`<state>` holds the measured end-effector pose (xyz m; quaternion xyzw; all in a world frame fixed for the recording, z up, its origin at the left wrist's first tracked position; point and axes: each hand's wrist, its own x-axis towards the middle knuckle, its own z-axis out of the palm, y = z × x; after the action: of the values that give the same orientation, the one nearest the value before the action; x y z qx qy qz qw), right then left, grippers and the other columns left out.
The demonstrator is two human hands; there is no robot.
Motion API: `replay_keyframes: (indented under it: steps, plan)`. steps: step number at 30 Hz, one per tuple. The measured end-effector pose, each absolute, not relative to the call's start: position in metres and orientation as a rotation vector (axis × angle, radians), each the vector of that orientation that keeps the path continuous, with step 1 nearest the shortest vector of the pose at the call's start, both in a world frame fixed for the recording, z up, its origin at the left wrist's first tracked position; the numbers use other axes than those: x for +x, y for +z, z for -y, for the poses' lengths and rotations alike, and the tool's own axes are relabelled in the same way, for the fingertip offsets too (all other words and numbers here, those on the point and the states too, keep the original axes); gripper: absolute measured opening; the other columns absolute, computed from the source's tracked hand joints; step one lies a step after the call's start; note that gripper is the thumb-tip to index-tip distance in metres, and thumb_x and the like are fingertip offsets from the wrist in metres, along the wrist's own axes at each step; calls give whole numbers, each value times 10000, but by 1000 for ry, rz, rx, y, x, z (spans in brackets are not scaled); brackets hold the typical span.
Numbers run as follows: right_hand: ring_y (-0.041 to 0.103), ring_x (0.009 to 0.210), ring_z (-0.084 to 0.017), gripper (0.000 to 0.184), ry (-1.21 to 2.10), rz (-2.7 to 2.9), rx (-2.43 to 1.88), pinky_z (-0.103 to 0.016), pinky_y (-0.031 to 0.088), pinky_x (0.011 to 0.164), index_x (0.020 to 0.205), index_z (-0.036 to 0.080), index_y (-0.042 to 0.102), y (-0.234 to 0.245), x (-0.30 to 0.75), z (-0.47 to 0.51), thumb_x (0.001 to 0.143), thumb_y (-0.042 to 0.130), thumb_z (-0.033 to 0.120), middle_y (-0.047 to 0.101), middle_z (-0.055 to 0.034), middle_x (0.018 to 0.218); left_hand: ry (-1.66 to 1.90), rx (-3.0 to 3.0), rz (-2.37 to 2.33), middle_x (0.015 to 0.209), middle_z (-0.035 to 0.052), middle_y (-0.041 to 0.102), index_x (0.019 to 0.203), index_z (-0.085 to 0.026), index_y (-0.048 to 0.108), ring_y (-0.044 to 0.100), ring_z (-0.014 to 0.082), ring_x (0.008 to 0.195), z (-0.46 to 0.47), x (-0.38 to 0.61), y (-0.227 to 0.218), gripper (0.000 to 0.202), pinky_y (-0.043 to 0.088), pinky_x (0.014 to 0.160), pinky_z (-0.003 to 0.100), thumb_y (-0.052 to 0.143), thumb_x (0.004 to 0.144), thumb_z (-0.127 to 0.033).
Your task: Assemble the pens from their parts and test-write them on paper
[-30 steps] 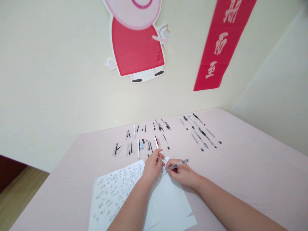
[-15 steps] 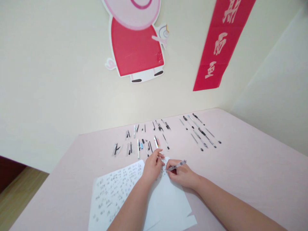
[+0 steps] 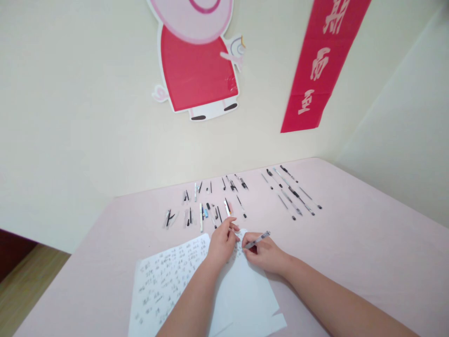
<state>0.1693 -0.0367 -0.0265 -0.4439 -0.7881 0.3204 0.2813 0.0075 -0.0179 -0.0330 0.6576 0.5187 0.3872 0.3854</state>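
Pink tabletop (image 3: 358,252), right fingers (image 3: 247,238) gripping pen (image 3: 259,238), paper (image 3: 247,292) beneath

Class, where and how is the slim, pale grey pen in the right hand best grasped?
Likely on the pen, at its upper barrel end, from the right and above: that end slants up free, while the bare right hand holds the lower part.

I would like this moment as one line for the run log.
left hand: on white paper | right hand: holds pen, tip at paper | left side: handwritten sheet | beyond: loose pens
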Motion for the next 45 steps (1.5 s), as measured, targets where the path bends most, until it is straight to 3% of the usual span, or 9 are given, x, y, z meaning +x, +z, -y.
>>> replay_keyframes:
  steps: [16, 27, 33, 45]
  plan:
    - [418, 501, -91, 126, 882, 2128, -1135, -197, 319, 503, 655, 180, 536, -28, 171, 36, 627, 479, 70, 443, 51, 545, 965, 1692, -1335, 879, 2, 597, 1097, -219, 470, 623, 97, 608, 18, 7, -32, 326, 468, 657, 268, 366, 803, -124]
    - [430, 557, -100, 77, 1039, 1853, -1217, -207, 342, 539, 751, 176, 559, -29, 173, 27, 741, 485, 157, 496, 36, 619, 965, 1712, -1329, 891, 9, 594, 1115, -213, 457, 630, 101, 612, 17, 7, -35, 342, 468, 633, 264, 353, 805, -116]
    - [472, 602, -109, 132, 1090, 1884, -1147, -213, 367, 570, 741, 179, 595, -30, 174, 25, 703, 481, 124, 563, 15, 690, 985, 1770, -1277, 887, -1, 612, 1116, -231, 461, 633, 101, 643, 17, 6, -37, 348, 469, 684, 271, 351, 810, -106]
    - [457, 541, -96, 95, 1020, 2047, -1184, -203, 347, 531, 712, 182, 553, -30, 175, 30, 674, 502, 111, 511, 40, 609, 972, 1798, -1279, 896, -13, 613, 1121, -244, 461, 617, 78, 578, 19, 6, -37, 345, 473, 666, 251, 345, 820, -122]
